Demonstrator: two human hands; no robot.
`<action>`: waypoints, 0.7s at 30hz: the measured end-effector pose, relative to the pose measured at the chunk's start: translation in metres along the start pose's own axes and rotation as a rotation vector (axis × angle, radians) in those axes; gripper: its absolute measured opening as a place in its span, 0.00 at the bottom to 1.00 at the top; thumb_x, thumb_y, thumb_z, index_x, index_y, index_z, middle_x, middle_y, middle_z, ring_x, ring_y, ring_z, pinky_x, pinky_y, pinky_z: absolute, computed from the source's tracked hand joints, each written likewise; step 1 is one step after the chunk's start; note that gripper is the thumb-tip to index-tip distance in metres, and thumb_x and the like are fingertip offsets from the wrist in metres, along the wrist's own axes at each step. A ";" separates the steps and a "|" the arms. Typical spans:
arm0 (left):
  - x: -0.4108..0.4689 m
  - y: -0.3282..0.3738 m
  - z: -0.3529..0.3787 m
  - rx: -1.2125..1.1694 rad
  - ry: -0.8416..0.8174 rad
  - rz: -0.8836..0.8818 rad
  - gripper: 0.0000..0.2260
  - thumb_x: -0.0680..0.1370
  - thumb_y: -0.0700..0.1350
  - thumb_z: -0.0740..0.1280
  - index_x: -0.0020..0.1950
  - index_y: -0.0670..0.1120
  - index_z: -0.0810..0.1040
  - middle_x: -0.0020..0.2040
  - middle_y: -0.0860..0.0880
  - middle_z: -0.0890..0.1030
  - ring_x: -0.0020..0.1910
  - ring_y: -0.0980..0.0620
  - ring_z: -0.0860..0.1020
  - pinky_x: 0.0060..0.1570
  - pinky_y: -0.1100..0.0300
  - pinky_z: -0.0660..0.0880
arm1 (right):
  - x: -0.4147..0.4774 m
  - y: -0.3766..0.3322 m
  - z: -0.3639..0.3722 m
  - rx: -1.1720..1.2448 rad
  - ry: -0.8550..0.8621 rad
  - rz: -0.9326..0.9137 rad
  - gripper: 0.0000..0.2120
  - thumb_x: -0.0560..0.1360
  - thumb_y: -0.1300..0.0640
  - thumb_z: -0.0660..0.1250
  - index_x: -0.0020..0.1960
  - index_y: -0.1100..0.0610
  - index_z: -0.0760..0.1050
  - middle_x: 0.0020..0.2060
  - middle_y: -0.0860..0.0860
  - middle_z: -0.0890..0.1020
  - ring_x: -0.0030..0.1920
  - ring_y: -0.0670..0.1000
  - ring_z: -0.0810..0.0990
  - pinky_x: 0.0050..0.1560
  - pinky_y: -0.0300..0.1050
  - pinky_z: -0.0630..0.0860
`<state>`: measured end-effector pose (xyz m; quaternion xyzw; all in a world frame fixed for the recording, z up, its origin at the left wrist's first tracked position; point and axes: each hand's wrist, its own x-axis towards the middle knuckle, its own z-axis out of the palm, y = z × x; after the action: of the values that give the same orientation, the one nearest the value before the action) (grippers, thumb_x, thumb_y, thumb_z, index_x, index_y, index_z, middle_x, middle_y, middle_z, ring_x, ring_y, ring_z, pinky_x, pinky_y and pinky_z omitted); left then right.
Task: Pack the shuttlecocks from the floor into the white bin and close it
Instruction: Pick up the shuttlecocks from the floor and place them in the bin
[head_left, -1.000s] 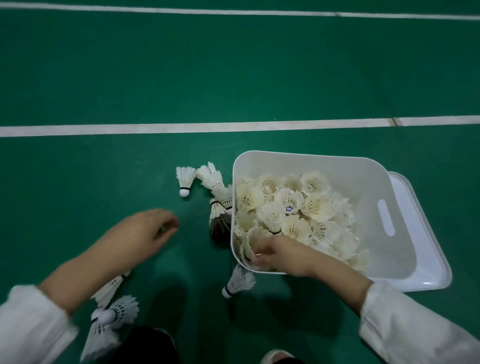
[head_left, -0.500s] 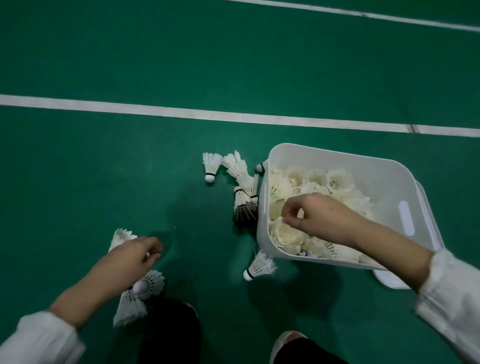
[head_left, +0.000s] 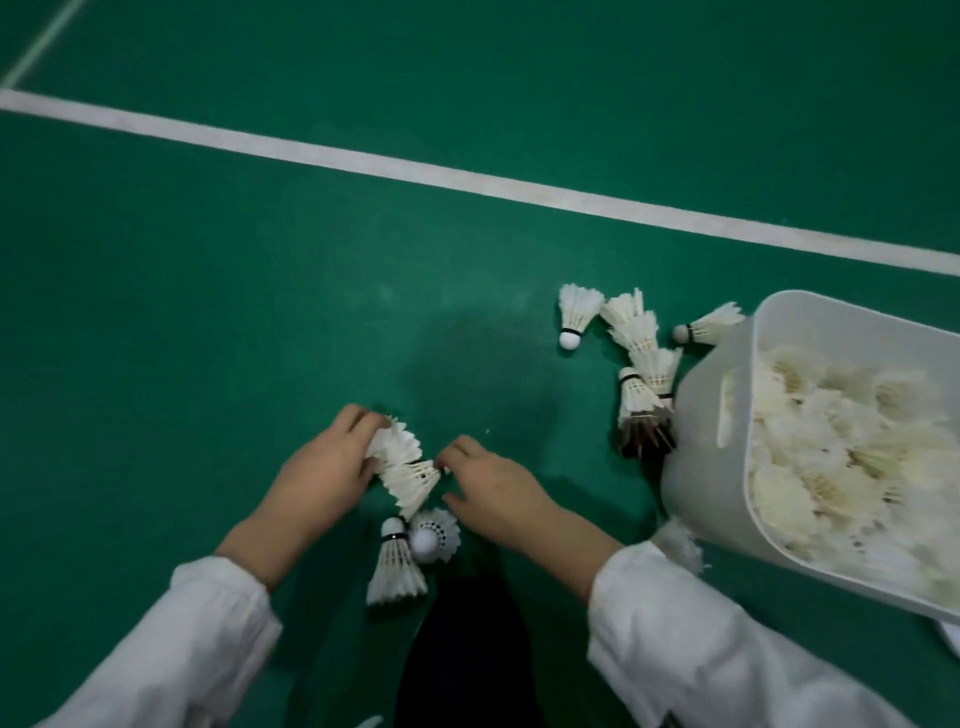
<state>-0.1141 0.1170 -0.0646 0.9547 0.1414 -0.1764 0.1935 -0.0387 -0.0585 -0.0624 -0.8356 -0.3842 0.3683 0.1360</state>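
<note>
On a green badminton court (head_left: 218, 291), a person crouches over scattered shuttlecocks, both white sleeves reaching down. A second ago the right hand was inside the bin and the left hand hovered alone over the floor; now both have come together on one small pile, a sign the person has turned from dropping off to gathering a fresh handful.

At left, the left hand (head_left: 324, 475) lies palm-down, fingers curled over the feathers of a nested stack of shuttlecocks (head_left: 402, 467) and pressing it against the floor. Just right of it, the right hand (head_left: 493, 491) reaches in with wrist low, thumb and forefinger closing on the stack's other end; whether the pinch has fully seated cannot be told. Two more shuttlecocks (head_left: 415, 545) lie just below the hands, untouched.

Further right, a second cluster (head_left: 631, 358) rests against the wall of the white bin (head_left: 701, 467), which stands open and heaped with shuttlecocks. Only a corner of what may be its lid (head_left: 948, 631) shows at the frame's edge. With several shuttlecocks on the floor, closing looks some way off.
</note>
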 end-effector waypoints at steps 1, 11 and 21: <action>0.004 0.000 0.003 0.015 0.012 0.041 0.18 0.75 0.41 0.64 0.64 0.48 0.68 0.63 0.50 0.68 0.51 0.45 0.77 0.43 0.53 0.74 | 0.009 -0.004 0.007 -0.028 -0.014 -0.023 0.18 0.75 0.62 0.61 0.64 0.58 0.67 0.61 0.56 0.69 0.56 0.60 0.75 0.48 0.53 0.74; 0.030 -0.014 0.018 0.290 -0.093 0.123 0.06 0.75 0.41 0.63 0.52 0.45 0.71 0.49 0.48 0.72 0.43 0.48 0.78 0.34 0.58 0.67 | 0.043 -0.013 0.029 -0.402 -0.121 -0.296 0.37 0.71 0.63 0.68 0.73 0.51 0.54 0.64 0.59 0.66 0.54 0.60 0.75 0.42 0.52 0.72; -0.020 0.007 0.012 0.129 -0.011 -0.033 0.24 0.75 0.34 0.57 0.67 0.50 0.55 0.59 0.43 0.71 0.40 0.45 0.74 0.38 0.54 0.70 | 0.024 0.031 0.015 -0.368 0.088 0.053 0.20 0.77 0.56 0.62 0.65 0.57 0.58 0.58 0.56 0.69 0.55 0.57 0.74 0.44 0.49 0.75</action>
<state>-0.1331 0.1018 -0.0649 0.9617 0.1442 -0.1935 0.1297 -0.0224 -0.0623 -0.1001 -0.8714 -0.4167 0.2584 -0.0125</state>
